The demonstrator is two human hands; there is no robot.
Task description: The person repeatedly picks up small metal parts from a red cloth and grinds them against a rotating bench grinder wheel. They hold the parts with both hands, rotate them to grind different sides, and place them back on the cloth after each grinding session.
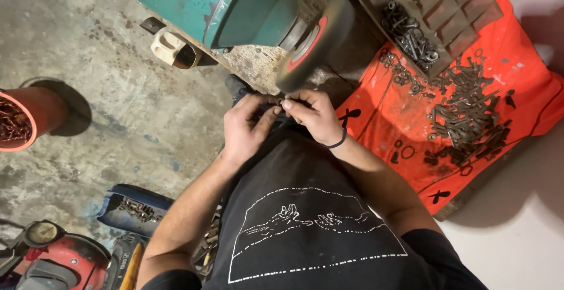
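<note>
Both hands meet just under the rim of the grinder wheel (315,40): the left hand (245,127) and right hand (314,115) pinch together on a small metal part (280,100) (too small to identify) close to the wheel's edge. Right lies an orange cloth (517,84) heaped with rusty bolts (467,111); bare concrete floor (117,108) opens left

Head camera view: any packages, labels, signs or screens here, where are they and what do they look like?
No packages, signs or screens.
Gauge dial: bottom left, round, pale face, dark rim, on a red machine.
Label: bottom left, small white print on a black tool body; too small to make out.
</note>
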